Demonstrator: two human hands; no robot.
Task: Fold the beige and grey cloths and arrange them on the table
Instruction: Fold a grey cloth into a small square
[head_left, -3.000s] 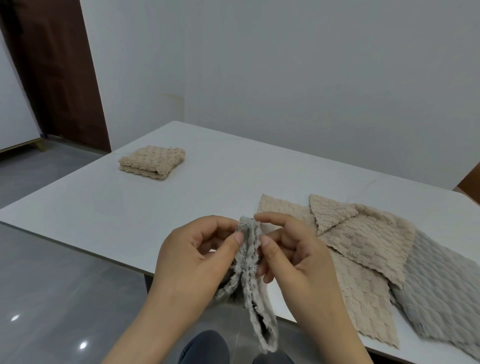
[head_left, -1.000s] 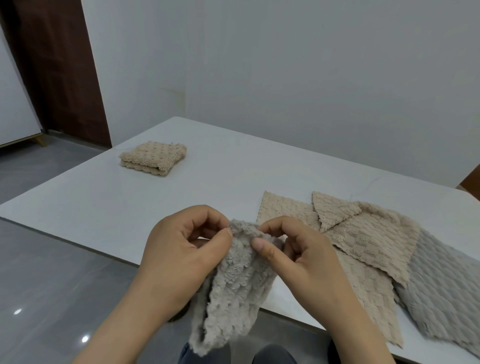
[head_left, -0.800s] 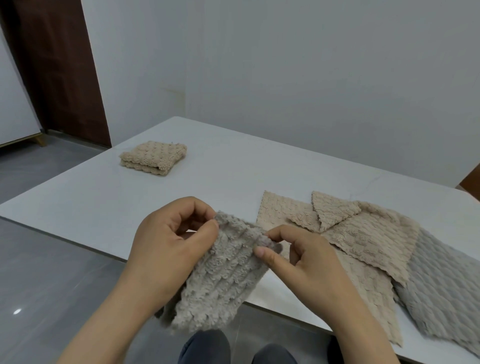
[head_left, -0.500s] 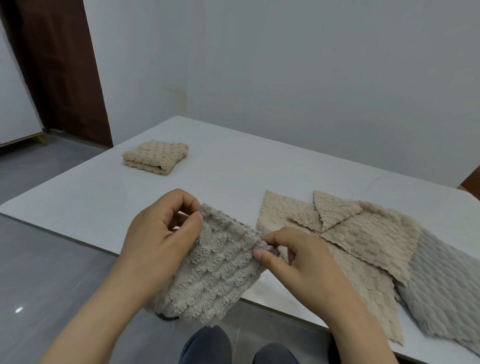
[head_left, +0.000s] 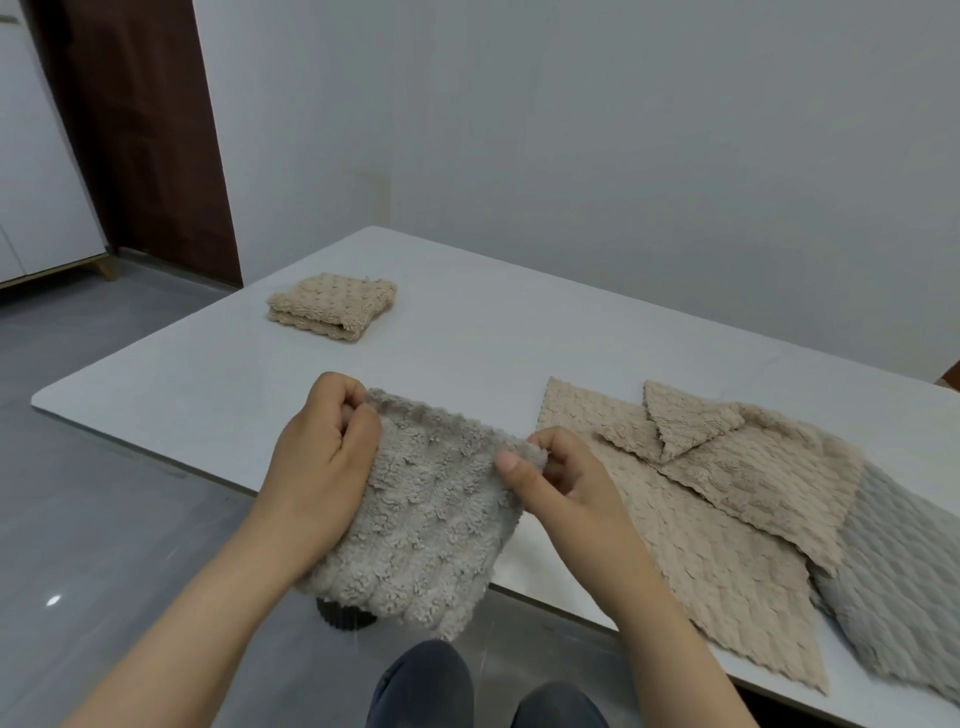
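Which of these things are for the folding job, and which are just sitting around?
For the job: grey cloth, pinched by left hand and right hand; folded beige cloth; spread beige cloths; spread grey cloth; table.
Just sitting around: brown door; white cabinet.

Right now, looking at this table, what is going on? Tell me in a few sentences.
A person is folding cloths. The left hand and the right hand each pinch a top corner of a grey cloth, held over the near edge of the white table. One folded beige cloth lies at the table's far left. To the right, unfolded beige cloths overlap, with a second grey cloth at the far right, not yet folded.
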